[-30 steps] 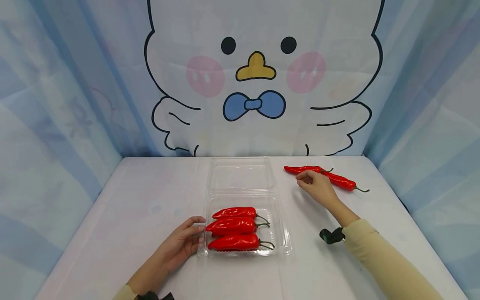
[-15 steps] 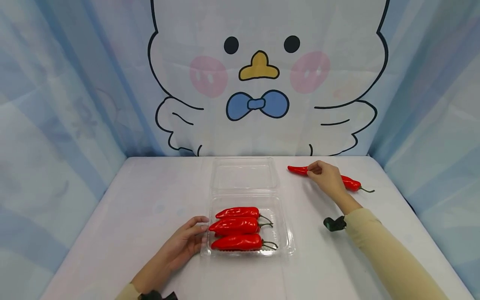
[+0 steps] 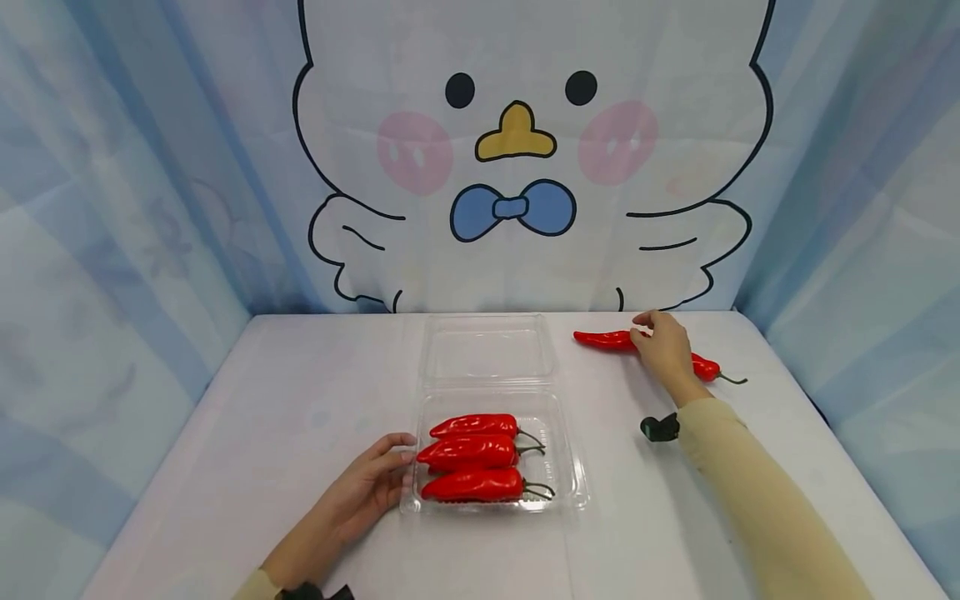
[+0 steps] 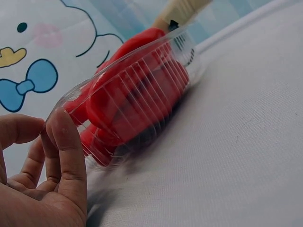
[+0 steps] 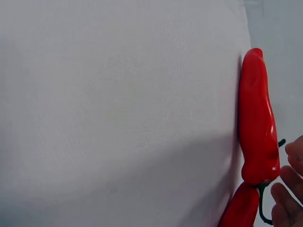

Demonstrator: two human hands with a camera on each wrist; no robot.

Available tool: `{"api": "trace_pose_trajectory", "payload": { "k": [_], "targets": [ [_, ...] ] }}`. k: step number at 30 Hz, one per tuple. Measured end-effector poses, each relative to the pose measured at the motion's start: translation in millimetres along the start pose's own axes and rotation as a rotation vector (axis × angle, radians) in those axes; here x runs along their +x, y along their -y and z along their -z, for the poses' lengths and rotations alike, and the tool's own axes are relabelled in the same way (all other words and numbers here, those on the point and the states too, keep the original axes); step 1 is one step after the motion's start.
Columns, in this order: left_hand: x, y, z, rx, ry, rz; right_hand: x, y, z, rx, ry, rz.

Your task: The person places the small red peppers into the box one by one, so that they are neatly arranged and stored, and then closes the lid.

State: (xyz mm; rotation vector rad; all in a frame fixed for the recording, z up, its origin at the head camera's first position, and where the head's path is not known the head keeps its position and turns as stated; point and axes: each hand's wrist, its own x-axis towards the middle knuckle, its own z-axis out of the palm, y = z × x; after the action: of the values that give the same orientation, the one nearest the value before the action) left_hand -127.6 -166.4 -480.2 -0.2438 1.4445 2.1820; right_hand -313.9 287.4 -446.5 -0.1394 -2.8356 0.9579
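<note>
Several glossy red chili peppers [image 3: 468, 452] with green stems lie side by side in the base of a clear plastic clamshell box [image 3: 558, 408]. Thumb and index finger of my left hand [image 3: 367, 483] pinch the box's left rim; the left wrist view shows this hand [image 4: 57, 175] at the thin plastic edge [image 4: 90, 78]. At the back right, my right hand [image 3: 666, 350] reaches over two more chili peppers on the table. In the right wrist view its loosely bent fingers [image 5: 289, 201] are beside the stem end of the farther pepper [image 5: 258, 118], while the other pepper [image 5: 241, 208] touches it.
The box's clear lid [image 3: 487, 350] lies folded back flat behind the base. A white cloth covers the table [image 3: 322, 367]. Behind stands a curtain [image 3: 517, 267] printed with a cartoon bird, and pale blue drapes [image 3: 112, 250] hang at the sides.
My right hand has moved right and farther back along the far pepper, from near its middle to its stem end. My left hand and the box stay in place.
</note>
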Motion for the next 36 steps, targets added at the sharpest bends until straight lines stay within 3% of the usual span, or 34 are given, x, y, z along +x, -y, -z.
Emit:
{"api": "trace_pose_trajectory", "payload": {
  "k": [6,20,29,36],
  "targets": [
    [-0.9,-2.3,0.3,0.006,0.0,0.005,4.0,-1.5,-2.5,-0.06,0.031,-0.008],
    [1.2,-1.0,0.2,0.015,-0.001,0.005,0.6,-12.6,1.7,-0.181,0.149,0.113],
    [2.0,-0.5,0.8,0.01,-0.025,0.014,-4.0,-6.2,-5.5,-0.185,0.173,0.148],
    [1.5,-0.2,0.9,0.014,-0.021,0.008,-8.0,-3.0,-8.1,-0.163,0.209,0.127]
  ]
}}
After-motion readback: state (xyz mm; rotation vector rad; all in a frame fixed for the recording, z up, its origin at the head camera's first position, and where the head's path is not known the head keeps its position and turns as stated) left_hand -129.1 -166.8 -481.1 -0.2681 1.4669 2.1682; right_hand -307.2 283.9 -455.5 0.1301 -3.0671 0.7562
